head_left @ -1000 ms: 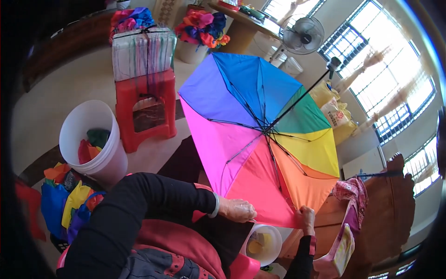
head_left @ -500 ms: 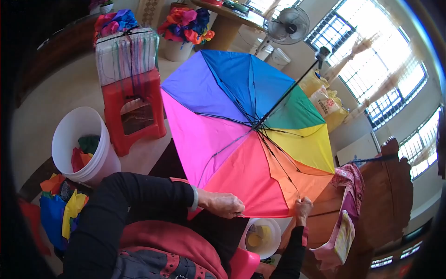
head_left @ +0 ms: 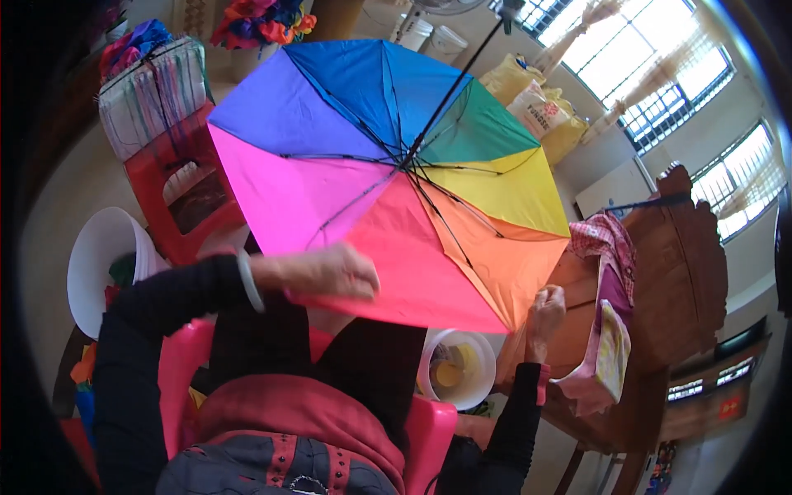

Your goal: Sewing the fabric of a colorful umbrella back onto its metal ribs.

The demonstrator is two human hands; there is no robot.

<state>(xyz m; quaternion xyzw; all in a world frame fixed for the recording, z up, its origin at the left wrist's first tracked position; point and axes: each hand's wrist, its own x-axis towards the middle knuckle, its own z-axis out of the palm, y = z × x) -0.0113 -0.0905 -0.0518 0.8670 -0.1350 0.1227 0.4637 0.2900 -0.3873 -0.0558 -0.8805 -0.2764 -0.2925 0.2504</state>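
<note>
An open umbrella (head_left: 330, 198) with rainbow panels fills the middle, its inner side with dark ribs and shaft toward me. The shaft points up to the far right. My left hand (head_left: 334, 272), slightly blurred, is over the near edge of the pink and red panels with its fingers curled in. Whether anything is between those fingers is too small to see. At the right end of the near edge, my right hand (head_left: 545, 318) is closed at the orange panel's border and seems to pinch it; its fingertips are partly hidden.
A white bucket (head_left: 107, 264) holding coloured cloth stands left, beside a red stool (head_left: 177, 194) bearing a paint-streaked box (head_left: 153, 99). Another white bucket (head_left: 458, 371) sits below the umbrella's near edge. On the right is a wooden piece of furniture (head_left: 676, 330) with draped cloth (head_left: 606, 247). Sacks (head_left: 536, 107) lie behind.
My left hand has left the near hem and moved left and up across the panels. The umbrella and my right hand sit higher in the picture, as the view has shifted too.
</note>
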